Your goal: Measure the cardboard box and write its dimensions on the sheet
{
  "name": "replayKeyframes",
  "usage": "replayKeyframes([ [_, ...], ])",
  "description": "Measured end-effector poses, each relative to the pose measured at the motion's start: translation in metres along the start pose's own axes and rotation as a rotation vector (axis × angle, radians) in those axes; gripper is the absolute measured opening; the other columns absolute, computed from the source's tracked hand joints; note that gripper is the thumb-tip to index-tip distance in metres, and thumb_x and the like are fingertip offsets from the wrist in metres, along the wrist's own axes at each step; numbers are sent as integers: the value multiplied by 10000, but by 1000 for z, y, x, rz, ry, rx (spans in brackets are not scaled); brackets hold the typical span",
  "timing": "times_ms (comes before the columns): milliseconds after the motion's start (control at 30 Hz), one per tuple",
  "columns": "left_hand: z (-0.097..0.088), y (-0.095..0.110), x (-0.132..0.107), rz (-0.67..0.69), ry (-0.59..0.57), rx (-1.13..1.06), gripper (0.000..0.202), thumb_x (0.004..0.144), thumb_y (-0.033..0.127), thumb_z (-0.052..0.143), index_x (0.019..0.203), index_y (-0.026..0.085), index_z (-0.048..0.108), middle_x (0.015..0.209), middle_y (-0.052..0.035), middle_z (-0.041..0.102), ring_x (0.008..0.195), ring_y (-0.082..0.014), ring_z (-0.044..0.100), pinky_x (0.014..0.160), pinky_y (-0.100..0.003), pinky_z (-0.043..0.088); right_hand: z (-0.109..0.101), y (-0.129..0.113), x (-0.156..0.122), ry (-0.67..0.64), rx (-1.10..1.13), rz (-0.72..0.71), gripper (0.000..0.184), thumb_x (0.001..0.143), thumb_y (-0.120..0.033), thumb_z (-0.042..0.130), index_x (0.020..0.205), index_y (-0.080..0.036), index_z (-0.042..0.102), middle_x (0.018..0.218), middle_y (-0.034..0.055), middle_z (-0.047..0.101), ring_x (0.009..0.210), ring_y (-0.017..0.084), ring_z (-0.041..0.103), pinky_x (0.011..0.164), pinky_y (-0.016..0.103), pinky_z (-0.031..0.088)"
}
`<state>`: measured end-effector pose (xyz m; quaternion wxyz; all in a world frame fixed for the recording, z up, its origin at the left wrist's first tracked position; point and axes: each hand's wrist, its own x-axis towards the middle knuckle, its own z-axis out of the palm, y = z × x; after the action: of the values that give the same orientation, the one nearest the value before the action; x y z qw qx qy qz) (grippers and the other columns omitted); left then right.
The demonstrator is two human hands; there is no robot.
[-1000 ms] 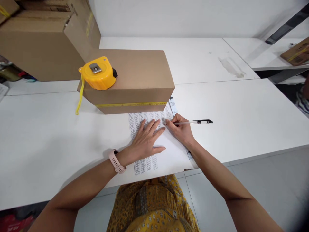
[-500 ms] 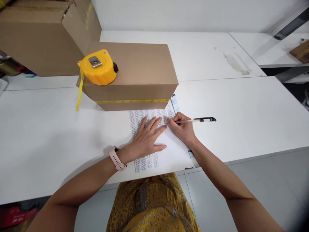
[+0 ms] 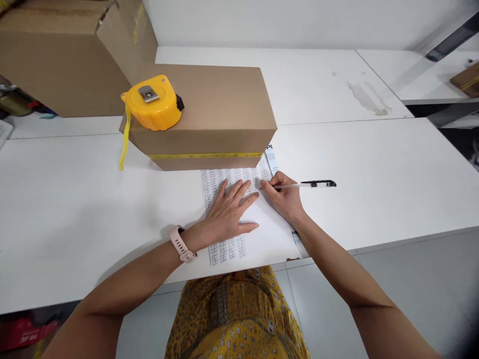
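Note:
A sheet of paper (image 3: 267, 239) with columns of small handwriting lies on the white table. My left hand (image 3: 229, 214) rests flat on it with fingers spread, covering part of the writing. My right hand (image 3: 285, 197) grips a clear pen with a black cap and clip (image 3: 318, 184); the tip meets the paper at the right-hand column. Just behind the hands stands a closed cardboard box (image 3: 220, 104), over the sheet's far edge. On top of the box, at its left front corner, sits a yellow tape measure (image 3: 155, 104) with its strap hanging down.
A larger cardboard box (image 3: 63, 70) stands at the back left. Part of a printed blue-and-white sheet (image 3: 272, 158) shows under the paper's right side. The table (image 3: 374, 174) extends to the right, with its front edge close to my body. Another small box (image 3: 467, 81) is at the far right.
The pen and right hand have shifted very slightly to the right and away from me. My left hand holds its place on the paper. The boxes and tape measure have not moved.

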<state>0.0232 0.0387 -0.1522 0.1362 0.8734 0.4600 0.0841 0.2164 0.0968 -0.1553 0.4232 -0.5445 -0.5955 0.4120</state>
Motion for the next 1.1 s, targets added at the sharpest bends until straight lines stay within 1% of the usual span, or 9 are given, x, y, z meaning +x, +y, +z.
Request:
replayKeyframes([
  [233,0,0,0,0,-10,7,774,926,614,617,1534,172,430,1679,-190,254,1560,-371,208,1249,-615,55,0,2,1,-9,21,-17,344,786,-346,701,608,-224,433,550,-57,444,525,87,354,491,240,273],
  [567,0,-1,0,0,-9,7,776,925,621,614,1531,170,432,1678,-191,256,1557,-375,214,1248,-614,53,0,-1,0,24,10,-21,363,780,-364,706,603,-226,421,551,-55,441,539,92,355,509,248,284],
  [800,2,-2,0,3,12,0,755,931,618,601,1524,182,435,1679,-176,264,1557,-362,216,1252,-604,48,0,1,0,7,2,-34,356,797,-367,707,614,-229,434,553,-50,460,537,103,369,506,257,286],
  [967,1,-1,0,4,5,10,752,936,617,593,1529,185,432,1679,-177,264,1556,-362,219,1249,-607,59,0,3,0,6,12,-24,340,802,-344,693,619,-230,429,552,-58,441,527,99,362,501,255,272],
  [1100,0,-1,0,-2,-12,15,767,928,615,610,1533,178,431,1680,-182,257,1557,-367,214,1249,-610,61,-1,2,0,31,1,-35,341,802,-325,690,612,-229,424,556,-58,430,539,98,357,510,258,278],
])
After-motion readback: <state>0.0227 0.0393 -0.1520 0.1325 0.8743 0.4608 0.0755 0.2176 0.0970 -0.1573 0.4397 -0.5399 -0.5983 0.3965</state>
